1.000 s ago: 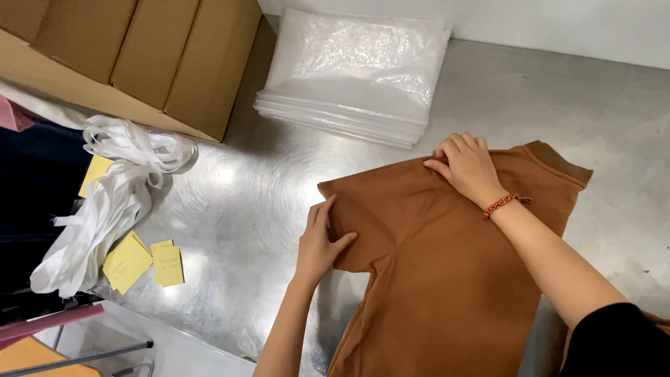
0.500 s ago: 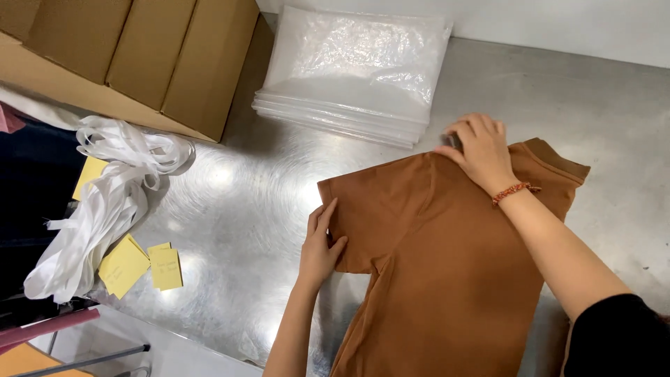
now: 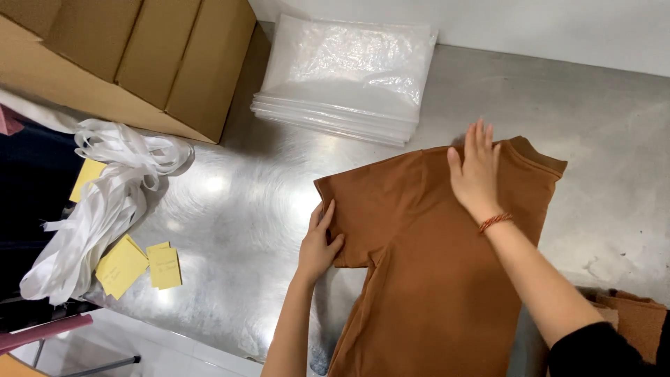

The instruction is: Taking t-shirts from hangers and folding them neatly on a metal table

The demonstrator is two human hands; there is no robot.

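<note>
A rust-brown short-sleeved shirt (image 3: 419,279) lies flat on a shiny metal table (image 3: 237,209), collar end away from me. My left hand (image 3: 319,241) grips the edge of its left sleeve, fingers curled over the cloth. My right hand (image 3: 476,171) rests palm down near the collar, fingers spread and reaching just past the top edge. A red cord bracelet circles my right wrist.
A stack of clear plastic bags (image 3: 349,77) lies at the back of the table. A cardboard box (image 3: 132,56) fills the back left. White ribbons (image 3: 105,202) and yellow paper tags (image 3: 136,262) lie at the left. More brown cloth (image 3: 628,318) shows at the right edge.
My right hand has slid along the shirt's top edge toward the collar and flattened there. My left hand stays at the left sleeve, its grip on the edge a little tighter.
</note>
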